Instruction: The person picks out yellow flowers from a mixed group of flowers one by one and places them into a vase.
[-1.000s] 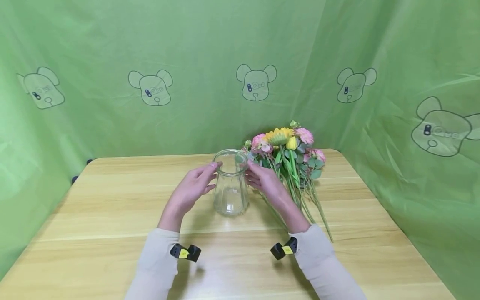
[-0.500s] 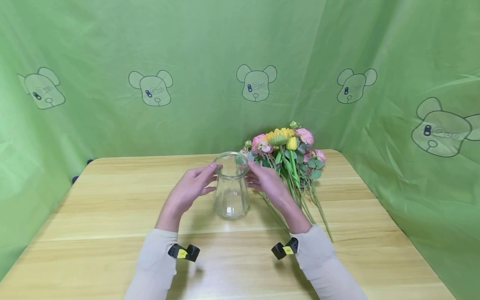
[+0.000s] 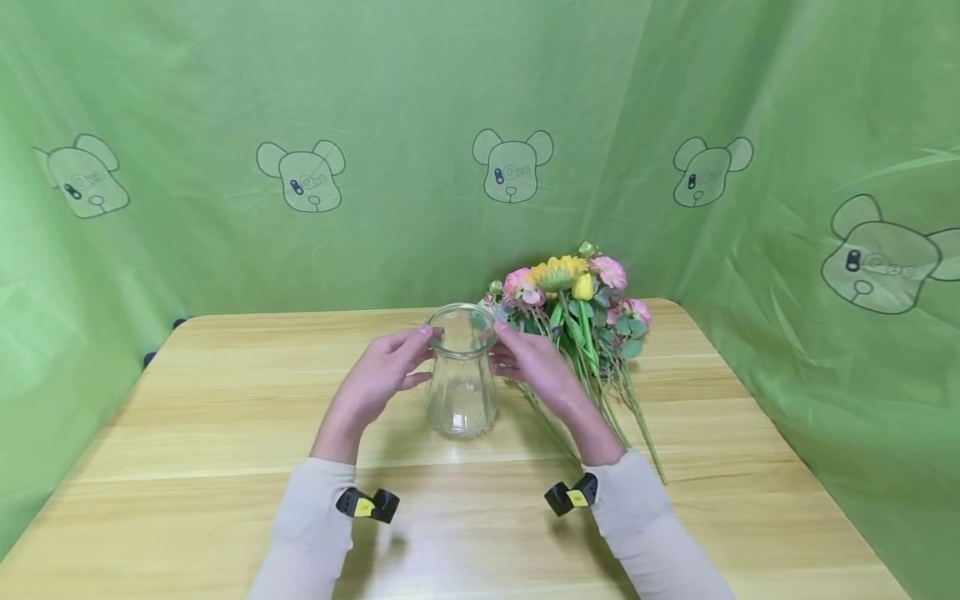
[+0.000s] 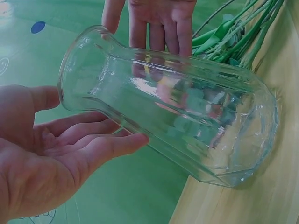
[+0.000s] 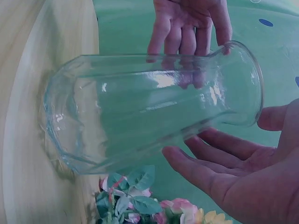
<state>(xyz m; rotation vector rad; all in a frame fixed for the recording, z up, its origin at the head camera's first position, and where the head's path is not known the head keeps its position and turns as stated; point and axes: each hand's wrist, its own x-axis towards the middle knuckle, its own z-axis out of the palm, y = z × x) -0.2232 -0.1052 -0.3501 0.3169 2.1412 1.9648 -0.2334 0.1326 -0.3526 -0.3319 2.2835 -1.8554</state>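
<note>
A clear glass vase (image 3: 461,392) with a flared round rim stands upright on the table. My left hand (image 3: 382,371) is at its left side, thumb at the rim and fingers extended along the neck. On the opposite side, my right hand (image 3: 540,371) has its thumb at the rim too, its fingers reaching behind the neck. Both wrist views show the vase (image 4: 187,107) between the two palms, fingers fairly straight and not wrapped round the glass. Nothing is visible inside the vase.
Behind my right hand lies a bunch of flowers (image 3: 585,287), pink and yellow blooms at the back, green stems (image 3: 637,408) pointing toward me. The wooden table (image 3: 225,400) meets green cloth walls (image 3: 405,100) printed with bear heads at the back and sides.
Since a second ago the vase has shifted slightly toward me, with both hands staying beside it. Over the last half second almost nothing has moved.
</note>
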